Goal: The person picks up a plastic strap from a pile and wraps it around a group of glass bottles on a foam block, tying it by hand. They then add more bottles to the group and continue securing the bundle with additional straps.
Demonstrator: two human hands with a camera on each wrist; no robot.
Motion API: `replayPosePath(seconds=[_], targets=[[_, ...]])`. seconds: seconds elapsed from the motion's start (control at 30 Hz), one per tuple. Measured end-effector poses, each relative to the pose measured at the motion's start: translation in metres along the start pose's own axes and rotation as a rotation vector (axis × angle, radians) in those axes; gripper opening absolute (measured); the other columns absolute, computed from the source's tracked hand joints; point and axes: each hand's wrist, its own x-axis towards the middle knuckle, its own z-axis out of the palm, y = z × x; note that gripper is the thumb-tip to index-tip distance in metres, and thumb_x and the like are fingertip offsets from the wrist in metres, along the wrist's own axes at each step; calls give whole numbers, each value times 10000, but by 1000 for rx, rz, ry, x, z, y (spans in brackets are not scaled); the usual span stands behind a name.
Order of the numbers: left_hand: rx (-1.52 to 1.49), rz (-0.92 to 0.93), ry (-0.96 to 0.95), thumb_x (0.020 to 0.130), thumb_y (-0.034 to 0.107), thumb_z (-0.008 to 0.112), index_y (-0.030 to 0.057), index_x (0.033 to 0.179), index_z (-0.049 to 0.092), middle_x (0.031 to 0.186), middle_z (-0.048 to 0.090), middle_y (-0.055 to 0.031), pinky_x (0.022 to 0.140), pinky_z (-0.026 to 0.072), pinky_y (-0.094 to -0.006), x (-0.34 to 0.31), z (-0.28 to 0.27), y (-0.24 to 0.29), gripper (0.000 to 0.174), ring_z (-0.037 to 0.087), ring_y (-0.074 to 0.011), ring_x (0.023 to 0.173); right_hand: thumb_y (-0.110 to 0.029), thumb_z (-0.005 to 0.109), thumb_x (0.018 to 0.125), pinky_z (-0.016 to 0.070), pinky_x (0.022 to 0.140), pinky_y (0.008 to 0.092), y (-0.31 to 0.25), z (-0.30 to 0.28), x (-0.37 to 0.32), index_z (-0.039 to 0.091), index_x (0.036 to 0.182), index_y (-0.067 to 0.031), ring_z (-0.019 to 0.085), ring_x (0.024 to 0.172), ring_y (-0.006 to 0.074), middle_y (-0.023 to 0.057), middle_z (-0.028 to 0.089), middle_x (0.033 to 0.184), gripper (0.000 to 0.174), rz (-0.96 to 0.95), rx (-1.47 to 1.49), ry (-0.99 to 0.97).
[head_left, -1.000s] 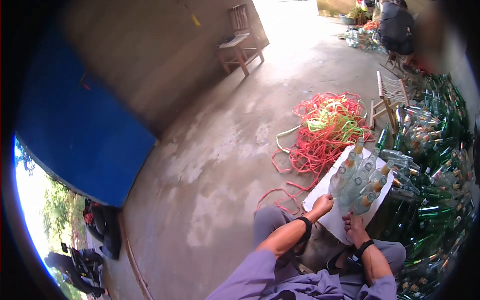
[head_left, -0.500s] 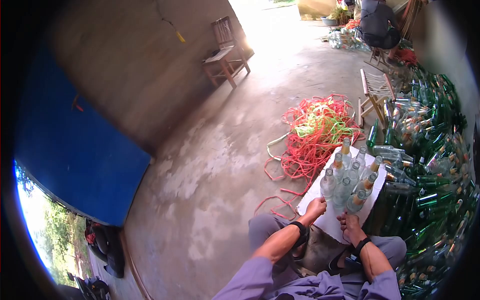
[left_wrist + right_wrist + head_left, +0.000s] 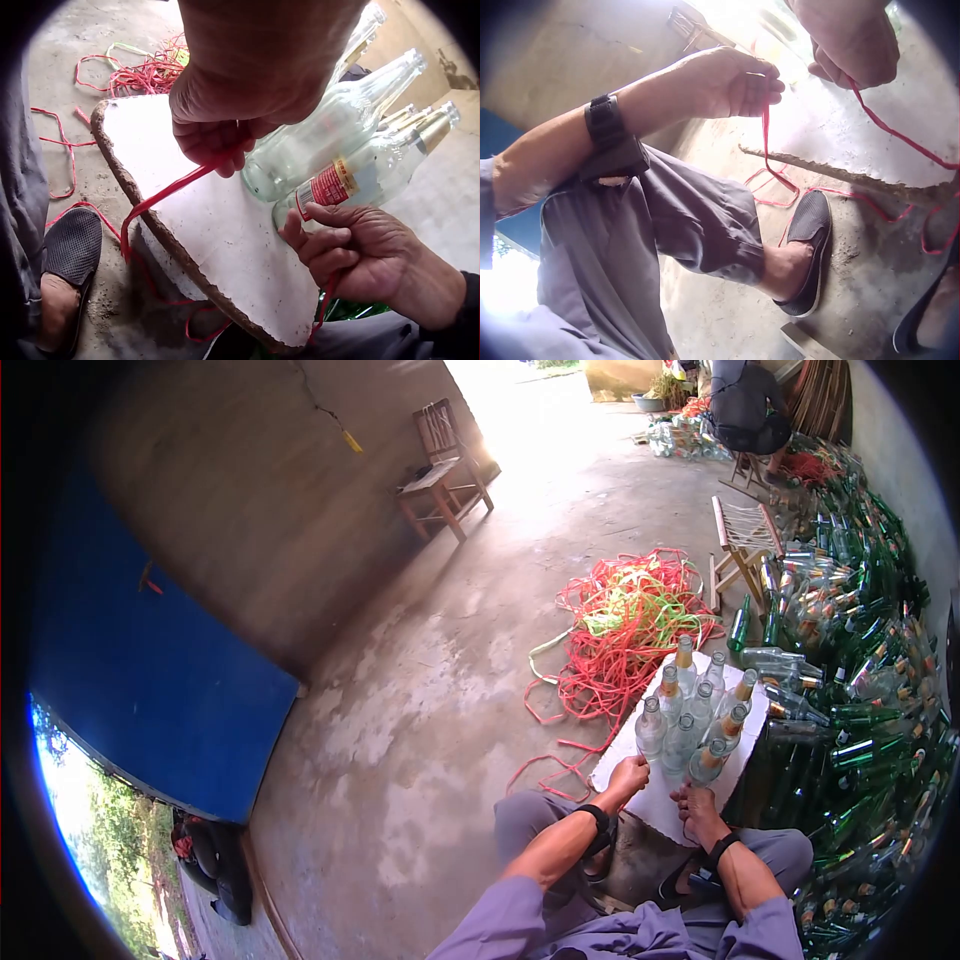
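Several clear glass bottles [image 3: 679, 741] stand grouped upright on a white board [image 3: 655, 800] with a rough edge. At the near left of the group, my left hand [image 3: 627, 776] pinches a red strap [image 3: 176, 184], which hangs over the board's edge. My right hand [image 3: 700, 806] is curled just below the nearest bottles and holds another length of red strap [image 3: 900, 135]. One bottle by the right hand carries a red label [image 3: 328, 187]. Whether the strap passes round the bottles is hidden.
A heap of red and green straps [image 3: 635, 622] lies on the floor beyond the board. Many green and clear bottles [image 3: 850, 730] are piled at the right. Farther off are a folding stool [image 3: 745, 550], a wooden chair [image 3: 440, 472] and a seated person [image 3: 745, 410].
The head view has shifted, so the bottles and board sit slightly farther left and more of the right wall shows. Both hands keep nearly the same place by the bottles.
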Motion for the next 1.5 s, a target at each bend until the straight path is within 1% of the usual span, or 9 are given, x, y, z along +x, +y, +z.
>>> replayPosePath(seconds=[0.07,0.17,0.6,0.97,1.07,1.17,1.33,1.4,1.5], targets=[[0,-2,-1,836,130,525,-12,826,627,687,627,-80,563,498,-304,-1,-1,2,175,613,-164,608,-214,619,886,396,379,215,1,-8,7,560,972,-111,525,521,108,121,596,899,147,4,-82,-5],[14,3,-1,836,131,526,-11,828,629,685,629,-80,565,499,-304,-1,0,1,176,614,-164,605,-119,594,868,311,375,180,-3,11,-5,525,934,-187,421,479,52,90,596,815,117,9,-91,95],[13,-4,4,834,126,528,-5,815,625,686,629,-79,567,498,-305,-2,0,1,165,612,-164,603,-131,612,857,327,377,173,-2,8,-1,521,947,-191,428,485,50,97,599,829,141,41,-2,19],[-8,-14,67,831,162,509,19,832,652,632,622,-69,532,480,-328,-5,2,3,203,607,-161,545,-69,573,834,302,371,186,-7,35,-17,503,959,-132,443,482,63,101,611,800,156,-69,-194,228],[20,-27,62,825,161,494,26,848,674,665,651,-104,568,494,-371,-4,1,5,226,635,-213,576,-64,567,836,301,372,186,-8,39,-18,509,976,-145,442,485,63,93,613,798,171,-79,-201,242],[152,12,87,799,171,486,48,950,704,855,677,-234,757,500,-473,-7,0,7,292,659,-398,824,-69,557,842,299,372,188,-9,39,-19,521,1020,-171,439,483,61,82,620,800,208,-40,-224,244],[216,23,91,788,155,476,40,968,699,922,664,-258,799,490,-489,-15,-4,16,309,642,-426,890,-91,552,872,299,374,167,-10,41,-16,548,1072,-210,427,479,43,68,617,812,233,-35,-268,288],[175,132,166,800,151,499,24,849,680,624,630,-142,568,479,-412,-12,0,12,226,621,-256,557,-96,549,876,301,373,170,-11,48,-23,534,1049,-181,430,479,44,70,621,811,193,-51,-276,302],[203,150,203,794,150,496,26,865,684,653,637,-174,601,483,-432,-8,2,7,236,637,-295,605,-101,540,883,304,369,176,-11,52,-20,511,1017,-144,434,477,45,76,628,814,143,-54,-295,334]])
